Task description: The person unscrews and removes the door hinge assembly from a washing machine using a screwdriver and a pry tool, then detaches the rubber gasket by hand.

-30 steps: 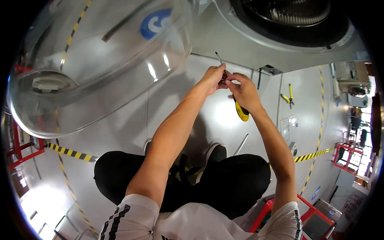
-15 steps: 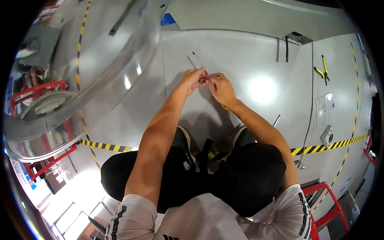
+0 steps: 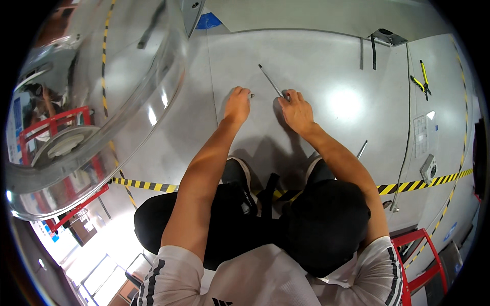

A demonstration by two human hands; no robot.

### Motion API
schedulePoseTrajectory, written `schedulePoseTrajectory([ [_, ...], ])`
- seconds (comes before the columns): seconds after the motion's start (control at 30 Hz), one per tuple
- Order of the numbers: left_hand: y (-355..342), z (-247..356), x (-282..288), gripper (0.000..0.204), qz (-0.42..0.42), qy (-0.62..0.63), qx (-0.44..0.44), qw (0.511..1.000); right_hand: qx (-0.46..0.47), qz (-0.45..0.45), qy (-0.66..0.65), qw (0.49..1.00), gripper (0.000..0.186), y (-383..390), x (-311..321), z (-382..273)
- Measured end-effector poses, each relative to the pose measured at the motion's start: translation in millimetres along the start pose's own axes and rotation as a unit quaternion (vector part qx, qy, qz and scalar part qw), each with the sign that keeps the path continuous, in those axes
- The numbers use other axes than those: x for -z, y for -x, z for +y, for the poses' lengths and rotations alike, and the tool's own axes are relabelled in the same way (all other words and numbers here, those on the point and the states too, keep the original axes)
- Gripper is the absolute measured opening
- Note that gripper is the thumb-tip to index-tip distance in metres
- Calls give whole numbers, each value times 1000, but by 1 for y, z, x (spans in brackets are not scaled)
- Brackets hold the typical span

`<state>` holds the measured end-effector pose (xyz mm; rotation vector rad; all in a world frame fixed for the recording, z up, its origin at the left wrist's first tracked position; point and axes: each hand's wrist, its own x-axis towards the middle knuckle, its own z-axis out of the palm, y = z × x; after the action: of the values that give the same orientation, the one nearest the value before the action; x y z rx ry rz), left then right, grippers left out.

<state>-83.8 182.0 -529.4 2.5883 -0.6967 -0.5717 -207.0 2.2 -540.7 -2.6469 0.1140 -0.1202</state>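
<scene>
Hands reach forward and down to a pale grey floor [image 3: 316, 66] from a crouched person whose black-trousered knees fill the near centre. The left hand [image 3: 238, 103] rests with fingers curled, its grip pinching a small dark piece [image 3: 251, 95] at the fingertips, just above the floor. The right hand [image 3: 296, 111] lies a little to the right, apart from the left; its grip is pressed together on the near end of a thin metal rod [image 3: 269, 80], which slants away to the far left across the floor. A second short rod [image 3: 362, 149] lies on the floor right of the right forearm. Yellow-handled pliers [image 3: 421, 80] lie well apart at the far right, beside a dark cable [image 3: 407, 127] running near to far. Yellow-and-black striped tape [image 3: 148, 185] crosses the floor beneath the knees. A large clear curved shell [image 3: 117, 102] fills the left, with a red frame [image 3: 53, 120] seen through it.
</scene>
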Motion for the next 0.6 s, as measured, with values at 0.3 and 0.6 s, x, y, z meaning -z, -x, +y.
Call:
schedulePoseTrajectory([
  [0.3,1,-15,-2,26,16,44,-1,999,7,-5,-35,999,21,2,4,-1],
  [0.6,-6,-5,12,31,-55,51,37,996,19,-25,-65,997,31,0,26,0],
])
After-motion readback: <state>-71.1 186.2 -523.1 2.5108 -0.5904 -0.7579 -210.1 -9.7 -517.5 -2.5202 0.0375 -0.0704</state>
